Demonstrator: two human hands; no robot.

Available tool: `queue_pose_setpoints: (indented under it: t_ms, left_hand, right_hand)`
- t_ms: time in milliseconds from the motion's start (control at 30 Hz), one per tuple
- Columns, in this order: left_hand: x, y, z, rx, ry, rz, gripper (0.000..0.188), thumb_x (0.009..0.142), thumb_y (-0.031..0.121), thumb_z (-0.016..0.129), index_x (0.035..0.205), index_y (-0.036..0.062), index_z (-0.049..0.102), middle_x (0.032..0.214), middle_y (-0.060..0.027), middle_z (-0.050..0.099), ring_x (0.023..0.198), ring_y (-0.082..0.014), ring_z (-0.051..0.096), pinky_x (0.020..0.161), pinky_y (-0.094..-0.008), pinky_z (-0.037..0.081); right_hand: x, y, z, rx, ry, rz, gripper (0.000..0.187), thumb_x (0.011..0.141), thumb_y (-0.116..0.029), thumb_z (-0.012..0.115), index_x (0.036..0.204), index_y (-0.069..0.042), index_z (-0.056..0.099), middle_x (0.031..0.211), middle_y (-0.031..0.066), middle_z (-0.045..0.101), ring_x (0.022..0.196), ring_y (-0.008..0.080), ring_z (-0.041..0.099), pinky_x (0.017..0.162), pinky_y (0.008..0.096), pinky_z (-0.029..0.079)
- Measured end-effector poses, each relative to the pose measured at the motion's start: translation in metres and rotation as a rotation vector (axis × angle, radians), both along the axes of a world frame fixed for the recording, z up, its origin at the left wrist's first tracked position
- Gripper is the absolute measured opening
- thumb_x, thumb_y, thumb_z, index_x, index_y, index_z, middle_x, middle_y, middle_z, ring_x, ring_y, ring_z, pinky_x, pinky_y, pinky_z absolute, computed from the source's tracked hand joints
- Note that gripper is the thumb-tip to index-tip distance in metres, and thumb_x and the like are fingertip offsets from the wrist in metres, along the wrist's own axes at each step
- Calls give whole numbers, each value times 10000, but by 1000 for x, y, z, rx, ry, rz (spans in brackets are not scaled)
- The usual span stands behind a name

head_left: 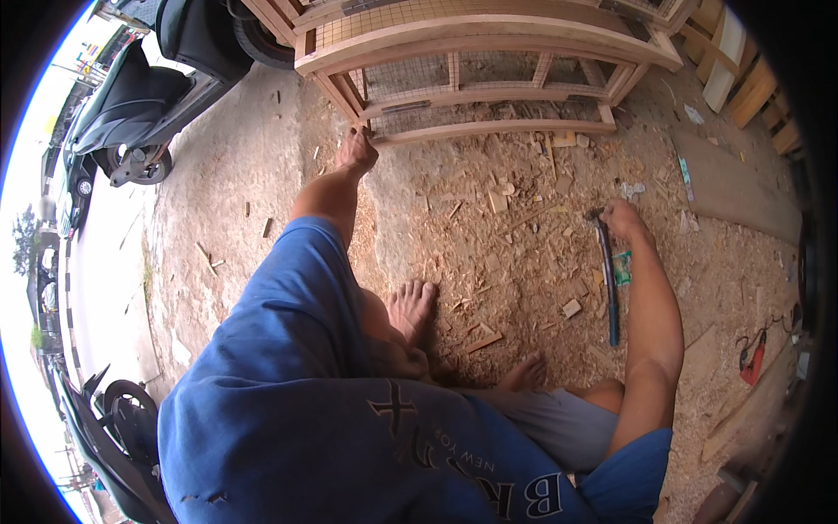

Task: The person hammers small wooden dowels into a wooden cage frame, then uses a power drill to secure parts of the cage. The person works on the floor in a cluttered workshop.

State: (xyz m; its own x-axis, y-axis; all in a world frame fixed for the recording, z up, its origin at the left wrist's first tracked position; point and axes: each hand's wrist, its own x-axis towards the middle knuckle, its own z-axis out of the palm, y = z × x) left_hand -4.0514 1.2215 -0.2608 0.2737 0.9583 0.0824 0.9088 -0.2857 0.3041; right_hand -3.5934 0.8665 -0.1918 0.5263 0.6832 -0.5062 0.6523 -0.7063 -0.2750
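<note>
A hammer (607, 271) with a dark head and a blue-black handle is in my right hand (623, 220). My fingers are closed near its head, and the handle points back toward me. Ahead on the left, my left hand (356, 152) has its fingers curled at the left end of the lowest rail of a wooden frame (489, 131). Its fingertips are partly hidden. This frame is at the bottom of a large wooden cage (489, 48) with wire mesh panels.
Wood shavings and offcuts (497, 203) litter the floor around my bare feet (412, 310). Motorbikes (131, 113) stand at the left. Planks (742, 79) lean at the far right. A flat board (733, 188) and a red-handled tool (752, 360) lie on the right.
</note>
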Motion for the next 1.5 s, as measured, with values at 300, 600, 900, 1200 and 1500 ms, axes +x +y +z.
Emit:
queue_pose_setpoints:
  t_ms: [300,600,900,1200,1500]
  left_hand:
    - [-2,-2,3,-40,-7,-16,340,845,135,586,1172,219,620,1231,-136,603,1089,-395,634,882,-508,526]
    - [-9,10,-11,-22,-71,-39,354,819,132,621,1165,208,605,1191,-151,604,1087,-407,623,877,-512,523]
    - [-10,12,-12,-7,-73,-70,362,804,108,620,1154,197,597,1168,-170,618,1051,-420,639,846,-522,530]
    - [-7,11,-8,-25,-66,-30,376,788,111,623,1154,194,637,1200,-170,624,1072,-411,645,888,-508,534]
    - [-9,11,-5,-76,-82,-45,402,776,129,635,1176,165,621,1193,-178,629,1081,-392,648,909,-487,528]
  right_hand:
    - [3,2,-6,6,-15,3,230,960,-193,685,1064,2,621,934,150,680,788,241,666,752,412,532]
    - [9,3,-7,-23,22,-16,233,962,-190,675,1077,7,626,951,157,695,780,233,673,752,407,536]
    - [11,3,-13,16,28,-21,229,965,-188,669,1078,7,628,888,141,687,738,221,656,721,401,533]
    - [5,3,-6,25,24,-41,201,954,-168,681,1040,4,622,853,133,666,714,217,644,676,398,525]
    - [10,0,-13,60,10,13,192,949,-175,698,996,-4,626,823,128,655,722,217,648,694,396,517]
